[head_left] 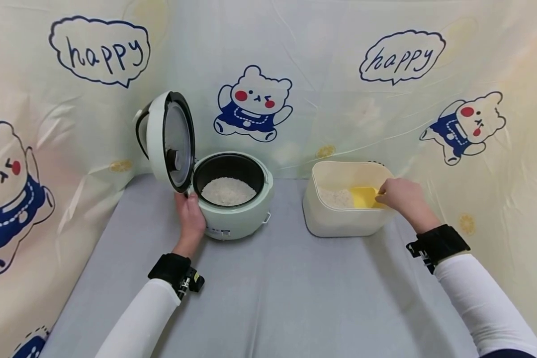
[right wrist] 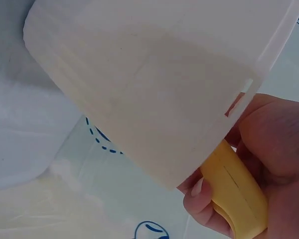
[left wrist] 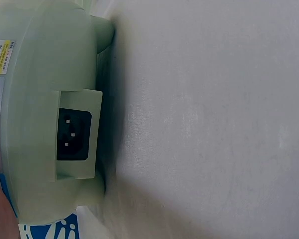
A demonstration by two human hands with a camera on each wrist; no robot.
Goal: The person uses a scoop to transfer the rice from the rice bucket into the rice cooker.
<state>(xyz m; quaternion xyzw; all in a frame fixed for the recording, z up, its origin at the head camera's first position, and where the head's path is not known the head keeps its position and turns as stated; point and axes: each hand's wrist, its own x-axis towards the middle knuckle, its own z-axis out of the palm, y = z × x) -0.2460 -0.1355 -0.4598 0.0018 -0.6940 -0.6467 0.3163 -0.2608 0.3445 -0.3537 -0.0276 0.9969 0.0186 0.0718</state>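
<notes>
A pale green rice cooker (head_left: 234, 221) stands with its lid (head_left: 167, 141) raised, white rice (head_left: 228, 192) in its dark inner pot. My left hand (head_left: 191, 217) rests against the cooker's left side, below the lid hinge. At the left wrist view's edge, part of that hand (left wrist: 2, 216) shows beside the cooker's power socket (left wrist: 74, 134). To the right, my right hand (head_left: 400, 196) grips the handle of a yellow scoop (head_left: 363, 197), which dips into a cream rice bin (head_left: 340, 223). The right wrist view shows fingers wrapped round the handle (right wrist: 236, 191), next to the bin's outer wall.
Loose rice (head_left: 335, 198) lies in the bin, left of the scoop. Grey cloth (head_left: 295, 288) covers the table under both containers. Behind it hangs a printed curtain (head_left: 331, 119) with cartoon bears.
</notes>
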